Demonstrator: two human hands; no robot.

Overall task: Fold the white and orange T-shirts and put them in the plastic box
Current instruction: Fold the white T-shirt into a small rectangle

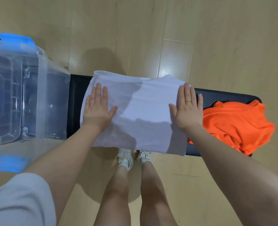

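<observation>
1. A clear plastic storage box (pixel 29 101) with blue latches is seen at the left end of a black padded bench (pixel 224 96); nothing can be made out inside it through its transparent walls, and no readable label is found on it.
2. The left hand (pixel 96 108) is laid flat, fingers straight and slightly spread, on the left part of a folded white T-shirt (pixel 144 115).
3. The white T-shirt is spread across the middle of the bench, just beside the box.
4. The right hand (pixel 188 108) is pressed flat on the shirt's right edge, fingers straight; a gold ring (pixel 187 101) is worn.
5. A crumpled orange T-shirt (pixel 236 126) is left unfolded at the bench's right end, touching the white one.
</observation>
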